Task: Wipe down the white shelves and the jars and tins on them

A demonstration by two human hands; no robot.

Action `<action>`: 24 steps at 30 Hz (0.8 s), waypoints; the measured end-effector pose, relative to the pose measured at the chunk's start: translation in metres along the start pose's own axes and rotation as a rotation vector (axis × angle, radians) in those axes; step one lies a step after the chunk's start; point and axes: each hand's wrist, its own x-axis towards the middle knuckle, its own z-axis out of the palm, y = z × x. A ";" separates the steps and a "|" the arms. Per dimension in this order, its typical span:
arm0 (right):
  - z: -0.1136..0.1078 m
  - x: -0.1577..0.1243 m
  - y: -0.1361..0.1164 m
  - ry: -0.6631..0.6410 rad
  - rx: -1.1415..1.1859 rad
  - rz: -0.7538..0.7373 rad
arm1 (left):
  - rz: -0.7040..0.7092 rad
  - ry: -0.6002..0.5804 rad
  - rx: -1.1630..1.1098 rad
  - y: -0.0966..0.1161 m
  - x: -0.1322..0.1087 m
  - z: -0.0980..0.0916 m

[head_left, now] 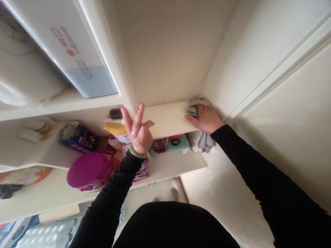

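My right hand [208, 118] presses a grey cloth [191, 109] onto the right end of a cream shelf [168, 119], close to the wall. Part of the cloth hangs down over the shelf's edge below my wrist. My left hand [139, 132] is raised in front of the shelving, fingers spread, with nothing in it; a ring and a green bangle are on it. Just behind it stands a tub with a yellow lid [115, 128], partly hidden by the fingers, with a dark cap above it.
A magenta-lidded container [89, 170] and a dark blue box [80, 138] stand on the left shelves. Under the cream shelf are a teal tray [170, 148] and a jar of dark red contents [160, 145]. A white and blue box [95, 81] sits upper left. A wall [279, 69] bounds the right.
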 end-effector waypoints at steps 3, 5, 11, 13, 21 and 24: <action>0.007 0.040 -0.009 0.013 0.011 0.088 | -0.010 0.011 0.058 0.001 0.001 0.000; 0.007 0.056 -0.017 0.000 0.006 0.140 | 0.035 0.052 0.069 0.003 0.002 0.001; -0.008 0.028 -0.025 -0.070 0.077 -0.022 | 0.211 0.143 0.018 0.008 0.008 0.000; -0.009 0.007 -0.017 -0.061 0.083 -0.105 | 0.247 0.154 0.028 0.007 0.009 -0.001; 0.016 0.060 -0.007 0.047 -0.012 0.022 | 0.147 0.096 0.096 0.000 0.003 -0.001; 0.022 0.080 -0.017 0.102 -0.025 0.025 | 0.207 0.134 0.108 0.005 0.006 0.000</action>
